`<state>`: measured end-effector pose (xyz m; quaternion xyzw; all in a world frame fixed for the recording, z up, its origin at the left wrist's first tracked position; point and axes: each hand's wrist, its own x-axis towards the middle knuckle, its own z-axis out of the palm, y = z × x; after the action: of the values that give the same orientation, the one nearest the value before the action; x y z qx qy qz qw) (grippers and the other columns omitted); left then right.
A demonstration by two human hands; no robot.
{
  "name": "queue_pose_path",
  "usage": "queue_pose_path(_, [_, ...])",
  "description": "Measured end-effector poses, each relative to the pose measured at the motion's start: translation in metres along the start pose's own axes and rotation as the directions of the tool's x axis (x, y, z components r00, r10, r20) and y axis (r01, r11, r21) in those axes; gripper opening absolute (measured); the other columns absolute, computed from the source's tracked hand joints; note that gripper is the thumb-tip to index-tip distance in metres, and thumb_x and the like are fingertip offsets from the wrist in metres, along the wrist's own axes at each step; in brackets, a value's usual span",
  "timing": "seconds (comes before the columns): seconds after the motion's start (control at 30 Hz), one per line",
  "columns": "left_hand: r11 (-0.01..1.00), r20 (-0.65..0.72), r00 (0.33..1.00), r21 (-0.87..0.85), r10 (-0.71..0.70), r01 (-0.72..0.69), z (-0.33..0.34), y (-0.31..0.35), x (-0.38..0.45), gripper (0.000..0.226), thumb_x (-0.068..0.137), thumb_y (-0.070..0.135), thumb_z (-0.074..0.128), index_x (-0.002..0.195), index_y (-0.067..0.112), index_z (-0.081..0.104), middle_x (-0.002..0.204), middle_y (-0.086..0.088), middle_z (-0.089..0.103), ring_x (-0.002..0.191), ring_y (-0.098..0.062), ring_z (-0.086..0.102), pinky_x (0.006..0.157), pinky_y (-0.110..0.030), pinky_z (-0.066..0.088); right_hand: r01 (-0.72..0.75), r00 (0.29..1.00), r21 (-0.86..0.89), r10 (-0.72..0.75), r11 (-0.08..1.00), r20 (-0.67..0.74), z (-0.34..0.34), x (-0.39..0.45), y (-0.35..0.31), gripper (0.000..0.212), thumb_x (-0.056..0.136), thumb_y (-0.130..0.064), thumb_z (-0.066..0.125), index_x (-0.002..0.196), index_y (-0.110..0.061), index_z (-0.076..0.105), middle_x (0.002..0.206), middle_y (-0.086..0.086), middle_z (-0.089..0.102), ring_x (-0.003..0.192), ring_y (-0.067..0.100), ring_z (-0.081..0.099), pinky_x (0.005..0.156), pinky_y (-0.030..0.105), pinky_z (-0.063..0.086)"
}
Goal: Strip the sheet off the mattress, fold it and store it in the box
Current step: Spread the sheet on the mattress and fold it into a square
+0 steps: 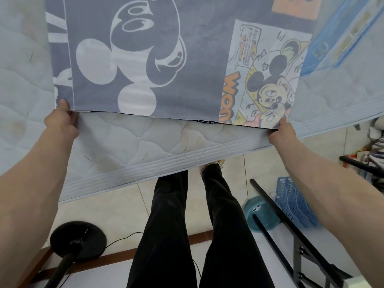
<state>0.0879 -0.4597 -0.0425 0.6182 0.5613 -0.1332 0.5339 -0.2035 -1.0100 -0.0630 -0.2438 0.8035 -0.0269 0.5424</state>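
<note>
The grey-blue cartoon-mouse printed cotton sheet (166,59) hangs spread from 12 o'clock over the pale quilted mattress (145,146). The left hand (61,121), at 9 o'clock, pinches its lower corner; the right hand (281,132), at 3 o'clock, pinches the other corner.

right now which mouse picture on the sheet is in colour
The one by the right hand: the yellow-faced mouse on the sheet. The big mouse head toward the left hand is only grey and white.
</note>
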Motion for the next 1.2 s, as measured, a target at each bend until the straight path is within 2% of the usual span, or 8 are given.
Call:
queue_pose_path(0.13, [1.000, 0.003, 1.000, 0.004, -0.012, 0.012, -0.005, 0.004, 0.004, 0.019, 0.088, 0.031, 0.079, 0.092, 0.020, 0.065, 0.096, 0.004, 0.076, 0.083, -0.012, 0.077, 0.080, -0.034, 0.064, 0.097, 0.995, 0.052, -0.096, 0.994, -0.026, -0.007, -0.034, 0.003, 0.029, 0.097, -0.020, 0.064, 0.125, -0.015, 0.061, 0.122, 0.002, 0.064, 0.103, 0.018, 0.063, 0.078, 0.027, 0.058])
queue_pose_path(0.33, [1.000, 0.005, 1.000, -0.010, -0.004, 0.004, -0.007, 0.005, 0.000, 0.017, 0.088, 0.030, 0.079, 0.093, 0.020, 0.067, 0.087, 0.005, 0.078, 0.080, -0.012, 0.077, 0.074, -0.032, 0.064, 0.329, 0.942, -0.204, -0.334, 0.922, 0.006, -0.017, -0.045, 0.011, 0.045, 0.093, -0.013, 0.066, 0.135, -0.017, 0.051, 0.122, 0.007, 0.064, 0.089, 0.020, 0.062, 0.076, 0.033, 0.056])
queue_pose_path(0.57, [1.000, 0.041, 0.999, 0.002, -0.001, 0.001, -0.010, 0.009, -0.009, 0.017, 0.084, 0.029, 0.083, 0.092, 0.020, 0.070, 0.078, 0.007, 0.079, 0.075, -0.011, 0.077, 0.069, -0.030, 0.063, 0.154, 0.988, -0.180, -0.156, 0.972, 0.002, -0.016, -0.039, 0.009, 0.024, 0.098, -0.022, 0.064, 0.118, -0.011, 0.061, 0.104, 0.009, 0.066, 0.068, 0.016, 0.062, 0.060, 0.027, 0.057])
queue_pose_path(0.7, [1.000, 0.034, 0.999, 0.029, -0.008, 0.007, -0.008, 0.034, -0.030, 0.021, 0.091, 0.028, 0.076, 0.106, 0.018, 0.067, 0.103, 0.001, 0.075, 0.084, -0.015, 0.074, 0.079, -0.034, 0.062, 0.171, 0.978, -0.211, -0.191, 0.962, -0.079, -0.011, -0.065, -0.015, 0.007, 0.094, -0.019, 0.065, 0.091, -0.014, 0.060, 0.112, 0.010, 0.065, 0.088, 0.018, 0.065, 0.080, 0.034, 0.062])
queue_pose_path(0.83, [0.999, 0.070, 0.997, 0.015, 0.036, -0.037, 0.002, 0.106, -0.094, 0.037, 0.098, 0.018, 0.067, 0.133, 0.012, 0.060, 0.118, -0.006, 0.068, 0.094, -0.022, 0.070, 0.077, -0.037, 0.059, 0.308, 0.923, -0.550, -0.385, 0.776, -0.027, 0.019, -0.167, -0.088, 0.013, 0.093, -0.015, 0.061, 0.106, -0.011, 0.062, 0.114, 0.009, 0.067, 0.108, 0.026, 0.066, 0.080, 0.029, 0.057])
queue_pose_path(0.93, [0.998, 0.152, 0.986, 0.000, 0.063, -0.064, 0.009, 0.195, -0.155, 0.017, 0.099, 0.005, 0.058, 0.116, 0.007, 0.063, 0.110, -0.011, 0.066, 0.075, -0.021, 0.065, 0.077, -0.038, 0.058, 0.461, 0.816, -0.671, -0.574, 0.580, 0.065, 0.050, -0.273, -0.181, 0.035, 0.090, -0.020, 0.070, 0.120, -0.004, 0.061, 0.121, 0.015, 0.067, 0.110, 0.031, 0.066, 0.085, 0.030, 0.052])
queue_pose_path(1.07, [0.966, 0.298, 0.919, -0.084, 0.259, -0.245, 0.021, 0.377, -0.255, 0.024, 0.097, -0.004, 0.051, 0.079, 0.010, 0.051, 0.083, -0.011, 0.057, 0.068, -0.018, 0.058, 0.034, -0.024, 0.052, 0.662, 0.699, -0.486, -0.705, 0.570, 0.124, 0.069, -0.458, -0.329, 0.029, 0.092, -0.014, 0.064, 0.117, 0.001, 0.065, 0.121, 0.021, 0.066, 0.116, 0.036, 0.062, 0.091, 0.037, 0.050])
queue_pose_path(1.2, [0.842, 0.304, 0.793, -0.305, 0.528, -0.445, 0.009, 0.551, -0.407, 0.027, 0.100, -0.005, 0.044, 0.079, 0.012, 0.047, 0.080, -0.008, 0.057, 0.058, -0.016, 0.064, 0.042, -0.027, 0.057, 0.747, 0.650, 0.163, -0.760, 0.645, 0.029, 0.062, -0.639, -0.464, 0.037, 0.097, -0.018, 0.053, 0.132, -0.006, 0.055, 0.115, 0.009, 0.062, 0.106, 0.027, 0.060, 0.090, 0.034, 0.053])
